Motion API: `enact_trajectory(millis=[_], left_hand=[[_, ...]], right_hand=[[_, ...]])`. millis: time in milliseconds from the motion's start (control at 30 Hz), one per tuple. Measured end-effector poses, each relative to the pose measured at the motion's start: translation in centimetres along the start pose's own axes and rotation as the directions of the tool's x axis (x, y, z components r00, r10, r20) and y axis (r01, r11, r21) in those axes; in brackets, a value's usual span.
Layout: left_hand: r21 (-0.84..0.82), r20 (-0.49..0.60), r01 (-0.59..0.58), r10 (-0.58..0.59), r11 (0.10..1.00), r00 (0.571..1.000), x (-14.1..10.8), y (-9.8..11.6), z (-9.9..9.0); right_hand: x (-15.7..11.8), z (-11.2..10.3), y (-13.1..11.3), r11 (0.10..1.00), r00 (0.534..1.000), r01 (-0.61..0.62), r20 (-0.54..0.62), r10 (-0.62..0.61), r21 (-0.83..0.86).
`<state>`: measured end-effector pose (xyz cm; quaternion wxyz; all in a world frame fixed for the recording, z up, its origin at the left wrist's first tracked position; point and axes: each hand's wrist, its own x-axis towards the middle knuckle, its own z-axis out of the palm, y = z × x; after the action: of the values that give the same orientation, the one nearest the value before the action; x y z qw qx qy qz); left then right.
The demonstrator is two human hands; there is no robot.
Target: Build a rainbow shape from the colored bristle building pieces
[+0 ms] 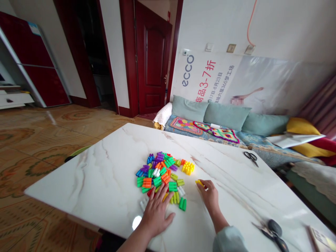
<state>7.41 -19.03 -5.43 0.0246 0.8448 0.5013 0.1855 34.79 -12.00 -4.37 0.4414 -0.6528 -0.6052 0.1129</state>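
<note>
Many small plastic pieces in green, orange, purple, blue, white and other colours form a loose pile (157,175) at the middle of the white table. My left hand (156,213) lies palm down with its fingers spread over the near edge of this pile. To the right, my right hand (210,196) pinches a yellow piece (200,183) between thumb and fingers, just above or on the tabletop. A group of yellow pieces (188,167) sits together beyond it, beside the pile's right side.
Black-handled scissors (251,158) lie at the table's far right, and a larger dark pair (274,233) at the near right. A booklet (321,239) is at the right edge. A cushioned sofa (228,120) stands behind the marbled table (105,168).
</note>
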Motion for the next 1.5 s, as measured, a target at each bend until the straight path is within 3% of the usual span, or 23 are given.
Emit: enact_trajectory(millis=[200,467,1067,1267,1367,1433,1500], left_hand=[[0.005,0.007,0.011,-0.011,1.0,1.0,0.0,0.1,-0.2],[0.013,0.016,-0.005,0.005,1.0,1.0,0.0,0.1,-0.1],[0.014,-0.028,-0.019,0.019,1.0,0.999,0.1,0.1,-0.2],[-0.024,-0.013,0.003,-0.003,1.0,1.0,0.1,0.1,-0.2],[-0.051,0.003,0.013,-0.013,0.999,1.0,0.1,0.1,-0.3],[-0.068,0.011,0.02,-0.019,0.997,1.0,0.2,0.2,-0.4],[-0.078,0.007,0.021,-0.021,0.997,1.0,0.2,0.4,-0.5]], right_hand=[[1.2,0.8,1.4,0.993,0.996,-0.092,-0.015,0.091,-0.079],[4.1,2.8,1.5,0.992,0.997,-0.077,-0.029,0.074,-0.102],[3.7,4.1,1.1,0.993,0.993,-0.109,-0.037,0.11,0.034],[1.8,3.3,0.7,0.995,0.996,-0.079,-0.021,0.081,0.063],[-0.8,2.0,0.4,0.999,1.0,-0.003,0.01,0.003,-0.054],[-3.0,1.0,0.0,0.974,0.986,0.133,0.122,-0.112,-0.186],[-5.0,0.3,-0.5,0.917,0.944,0.266,0.272,-0.185,-0.296]])
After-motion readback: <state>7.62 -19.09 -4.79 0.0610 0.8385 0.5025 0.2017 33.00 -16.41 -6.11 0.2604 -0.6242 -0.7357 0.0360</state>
